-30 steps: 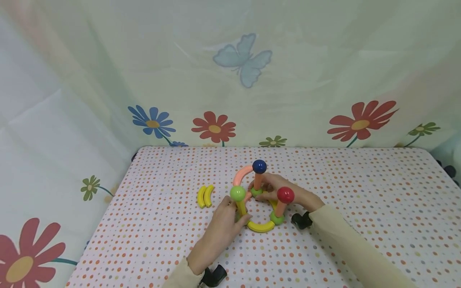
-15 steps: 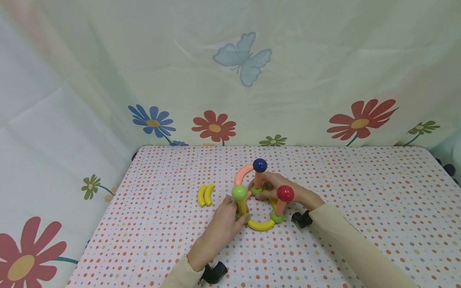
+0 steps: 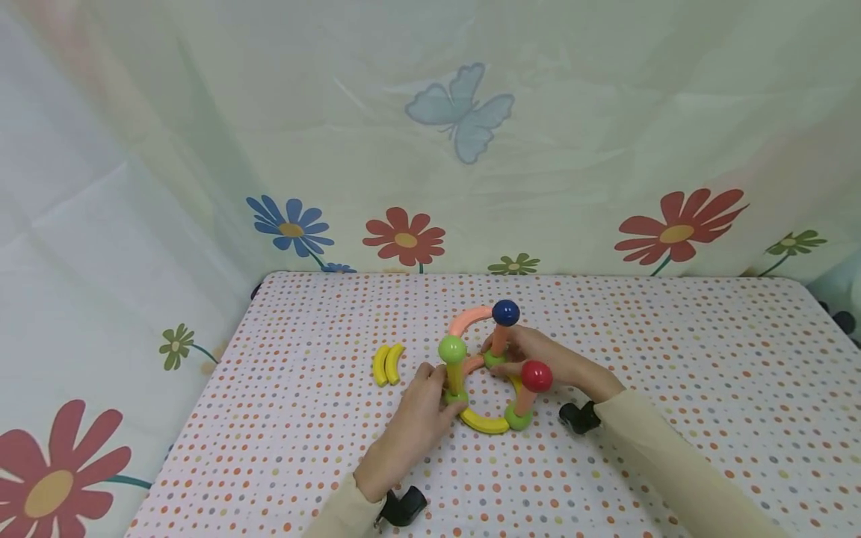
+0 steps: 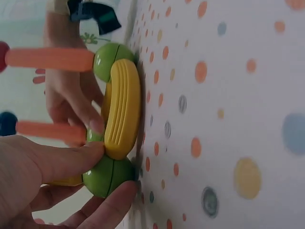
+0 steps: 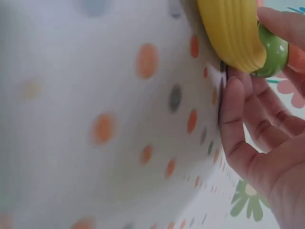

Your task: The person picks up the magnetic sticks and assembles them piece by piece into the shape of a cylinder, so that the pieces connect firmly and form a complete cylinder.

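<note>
A magnetic stick-and-ball structure stands on the table. Its base ring joins green balls with yellow curved sticks point(image 3: 484, 424) and a pink one point(image 3: 474, 364). Three upright sticks carry a light green ball point(image 3: 453, 349), a blue ball point(image 3: 506, 312) and a red ball point(image 3: 537, 376). An upper pink curved stick point(image 3: 467, 320) spans from the green top ball to the blue. My left hand point(image 3: 418, 407) grips the left green base ball point(image 4: 112, 176) between thumb and fingers. At the back base ball point(image 5: 275, 50), my right hand point(image 3: 538, 355) pinches, its lower fingers near the tabletop.
Two loose yellow curved sticks point(image 3: 386, 365) lie side by side left of the structure. The dotted tablecloth point(image 3: 673, 359) covers the table, and a flowered curtain point(image 3: 572, 149) hangs behind it. Each wrist wears a black camera.
Both hands have turned the structure slightly clockwise: the blue ball shifted right, the red one nearer the front, the light green one a little back. The holds stay the same.
</note>
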{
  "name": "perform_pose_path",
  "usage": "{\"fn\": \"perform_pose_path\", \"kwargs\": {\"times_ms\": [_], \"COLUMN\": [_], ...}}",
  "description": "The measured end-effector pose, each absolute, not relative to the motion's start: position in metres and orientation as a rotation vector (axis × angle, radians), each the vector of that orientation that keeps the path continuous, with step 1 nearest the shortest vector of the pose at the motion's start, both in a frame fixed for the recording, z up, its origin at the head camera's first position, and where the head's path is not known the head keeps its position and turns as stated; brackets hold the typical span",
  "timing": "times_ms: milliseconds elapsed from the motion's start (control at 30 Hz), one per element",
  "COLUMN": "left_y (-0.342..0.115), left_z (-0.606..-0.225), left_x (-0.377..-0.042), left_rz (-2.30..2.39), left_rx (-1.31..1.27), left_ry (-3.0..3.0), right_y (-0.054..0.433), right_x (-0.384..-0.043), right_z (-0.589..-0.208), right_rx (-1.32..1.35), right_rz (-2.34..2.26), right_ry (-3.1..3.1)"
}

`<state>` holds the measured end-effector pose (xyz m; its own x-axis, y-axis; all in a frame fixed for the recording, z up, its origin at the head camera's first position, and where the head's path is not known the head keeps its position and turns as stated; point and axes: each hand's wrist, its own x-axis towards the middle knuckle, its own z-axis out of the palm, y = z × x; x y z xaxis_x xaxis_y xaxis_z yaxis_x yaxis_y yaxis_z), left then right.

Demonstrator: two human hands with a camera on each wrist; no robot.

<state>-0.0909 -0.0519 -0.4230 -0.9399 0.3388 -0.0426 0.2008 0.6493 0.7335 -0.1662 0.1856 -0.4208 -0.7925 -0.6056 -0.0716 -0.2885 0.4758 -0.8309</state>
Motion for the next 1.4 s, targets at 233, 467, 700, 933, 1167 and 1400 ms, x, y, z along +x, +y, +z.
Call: {"fn": "perform_pose_path", "kwargs": {"times_ms": [233,467,700,933,1167,1400], "left_y": [-0.051,-0.048,-0.047,-0.063,-0.083,-0.099], "left_z": [-0.423,-0.430,-0.444,-0.441,-0.424,-0.407], "left_x": [-0.117,-0.154,-0.178,-0.171,-0.158,-0.143], "left_rz": [1.253,1.392,1.478,1.337,1.228,1.178], "left_rx": [0.512,0.651,0.817,0.752,0.710,0.795], "left_ry": [2.646,2.533,2.397,2.470,2.440,2.289], "right_y": [0.205,0.207,0.203,0.216,0.222,0.197], "right_x": [-0.142,-0.107,-0.078,-0.084,-0.103,-0.124], "right_z": [-0.423,-0.418,-0.414,-0.399,-0.360,-0.334], "right_rx": [-0.720,-0.713,-0.683,-0.590,-0.447,-0.522], "right_rz": [-1.203,-1.176,-1.130,-1.269,-1.413,-1.290], "right_ry": [2.483,2.570,2.541,2.581,2.759,2.767]}}
